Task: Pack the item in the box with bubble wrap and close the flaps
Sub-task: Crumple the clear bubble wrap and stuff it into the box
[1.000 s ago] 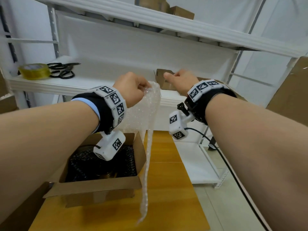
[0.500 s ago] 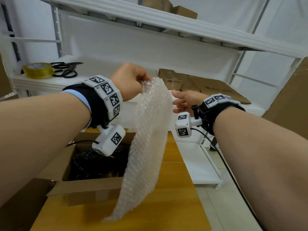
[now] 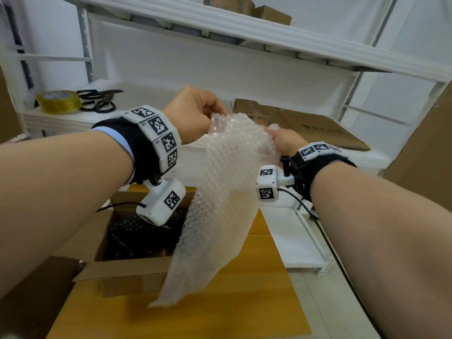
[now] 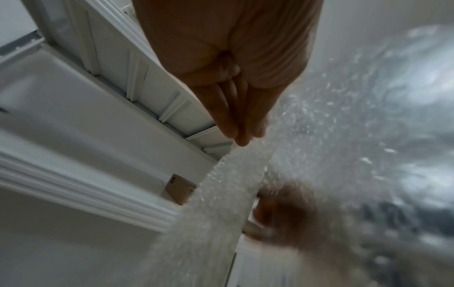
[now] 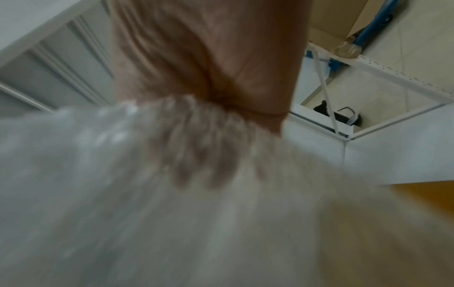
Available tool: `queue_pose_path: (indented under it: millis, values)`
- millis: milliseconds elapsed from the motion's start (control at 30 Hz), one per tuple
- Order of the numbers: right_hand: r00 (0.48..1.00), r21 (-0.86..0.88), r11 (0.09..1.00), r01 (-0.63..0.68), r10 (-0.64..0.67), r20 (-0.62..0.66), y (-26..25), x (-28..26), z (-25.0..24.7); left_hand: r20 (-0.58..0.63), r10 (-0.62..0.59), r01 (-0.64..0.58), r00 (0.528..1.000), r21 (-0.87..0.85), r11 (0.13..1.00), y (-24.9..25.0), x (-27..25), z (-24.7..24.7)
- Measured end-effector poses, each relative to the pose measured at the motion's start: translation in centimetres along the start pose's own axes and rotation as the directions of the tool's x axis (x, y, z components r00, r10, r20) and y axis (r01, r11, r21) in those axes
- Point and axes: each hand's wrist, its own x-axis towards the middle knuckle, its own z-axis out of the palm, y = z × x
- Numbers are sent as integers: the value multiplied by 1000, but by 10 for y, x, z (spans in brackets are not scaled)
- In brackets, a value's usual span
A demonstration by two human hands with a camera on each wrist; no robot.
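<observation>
Both hands, left (image 3: 195, 113) and right (image 3: 285, 140), pinch bubble wrap (image 3: 220, 204); right fingers hidden behind it.

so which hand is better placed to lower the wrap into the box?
Left, probably. The left hand pinches the bubble wrap's top corner almost above the open box; the right hand grips the far edge, out past the box.
</observation>
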Motion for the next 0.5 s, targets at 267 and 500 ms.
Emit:
queue_pose_path:
  millis: [267, 500]
  values:
    - [817, -171, 894, 414, -448, -364, -48, 9, -14, -339, 17, 78, 941, 265, 961, -9, 6, -4]
    - [906, -127, 919, 374, -391, -161, -60, 15, -28, -283, -253, 270, 925, 22, 963, -15, 7, 0]
